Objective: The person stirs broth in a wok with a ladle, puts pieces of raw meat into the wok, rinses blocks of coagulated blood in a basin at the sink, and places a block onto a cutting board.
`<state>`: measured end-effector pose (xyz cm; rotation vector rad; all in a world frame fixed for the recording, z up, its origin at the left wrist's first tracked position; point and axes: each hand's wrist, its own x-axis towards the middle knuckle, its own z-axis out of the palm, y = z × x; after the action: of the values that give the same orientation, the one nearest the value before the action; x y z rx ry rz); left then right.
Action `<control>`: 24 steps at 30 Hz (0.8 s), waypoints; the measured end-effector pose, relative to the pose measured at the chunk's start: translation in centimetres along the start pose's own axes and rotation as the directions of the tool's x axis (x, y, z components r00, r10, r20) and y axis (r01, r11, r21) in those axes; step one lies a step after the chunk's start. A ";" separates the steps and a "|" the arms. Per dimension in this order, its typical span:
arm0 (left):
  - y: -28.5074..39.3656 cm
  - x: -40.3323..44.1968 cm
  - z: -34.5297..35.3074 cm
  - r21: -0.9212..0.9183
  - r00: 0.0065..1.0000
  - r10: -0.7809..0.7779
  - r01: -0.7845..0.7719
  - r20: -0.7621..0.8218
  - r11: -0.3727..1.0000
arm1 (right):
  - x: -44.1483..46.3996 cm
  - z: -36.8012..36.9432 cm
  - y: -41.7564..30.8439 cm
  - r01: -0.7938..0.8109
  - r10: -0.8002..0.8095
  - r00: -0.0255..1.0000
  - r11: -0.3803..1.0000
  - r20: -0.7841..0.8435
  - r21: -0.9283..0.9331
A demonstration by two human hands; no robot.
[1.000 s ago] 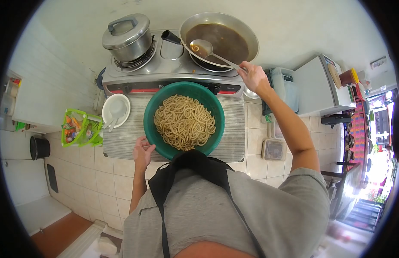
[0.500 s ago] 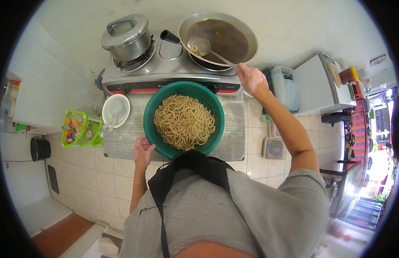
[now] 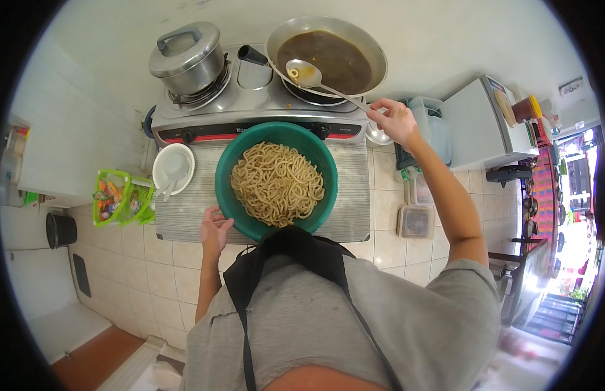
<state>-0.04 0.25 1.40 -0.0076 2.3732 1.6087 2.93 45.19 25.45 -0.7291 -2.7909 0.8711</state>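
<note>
My right hand (image 3: 395,122) is closed around the end of a metal ladle's long handle. The ladle (image 3: 307,75) rests low over the near side of a wide pan (image 3: 381,57), holding some liquid and a bit of noodle. Brown broth (image 3: 328,55) fills much of that pan. Below the stove, a green basin (image 3: 329,199) holds a heap of thick noodles (image 3: 276,182). Beside its lower left rim is my left hand (image 3: 214,229), open with fingers apart; whether the thumb touches the rim I cannot tell.
A lidded pot (image 3: 188,62) stands on the left burner of the gas stove (image 3: 257,120). Left of the basin sits a white bowl (image 3: 186,184) with a light utensil inside. Green baskets (image 3: 123,195) lie farther left. Plastic containers (image 3: 416,221) stand on the floor at right.
My right hand has moved slightly right and down with the ladle handle. The ladle's bowl has tilted a little and now shows more liquid. My left hand stays beside the basin.
</note>
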 end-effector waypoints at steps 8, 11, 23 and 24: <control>-1.1 0.4 0.0 -0.025 1.000 0.002 -0.002 0.010 1.000 | -7.2 -0.1 0.7 0.359 -0.313 0.921 0.914 0.231 -0.190; -0.2 0.1 -0.1 -0.016 1.000 0.003 -0.003 0.016 1.000 | -9.5 0.3 0.1 0.561 -0.489 0.827 0.740 0.276 -0.370; 0.0 0.0 0.0 0.043 1.000 0.004 -0.004 0.000 0.999 | 6.9 -4.7 5.0 0.034 -0.331 0.883 0.751 -0.332 -0.659; -0.1 0.1 0.0 0.042 1.000 0.007 -0.006 -0.004 0.999 | 8.3 -4.3 5.6 -0.049 -0.236 0.905 0.769 -0.354 -0.638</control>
<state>-0.10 0.24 1.31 0.0053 2.4119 1.5627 -0.95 55.42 25.70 -0.7230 -2.6518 -0.2843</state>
